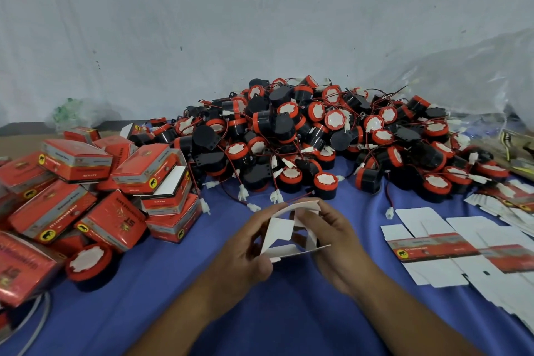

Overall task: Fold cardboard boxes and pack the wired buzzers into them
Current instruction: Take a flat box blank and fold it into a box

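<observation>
Both my hands hold one partly folded cardboard box [281,233] above the blue cloth, its white inside and open flaps facing me. My left hand [245,251] grips its left side and lower flap. My right hand [332,243] pinches its right side, with fingers inside the opening. Behind it lies a big heap of black-and-red wired buzzers [312,136] with red-black leads and white plugs. One loose buzzer [88,264] lies at the lower left.
Several closed red boxes [95,188] are piled on the left. Flat unfolded box blanks [450,251] are spread on the right. A clear plastic bag [468,78] rises at the back right. A wall of white sheeting stands behind the blue cloth [179,298].
</observation>
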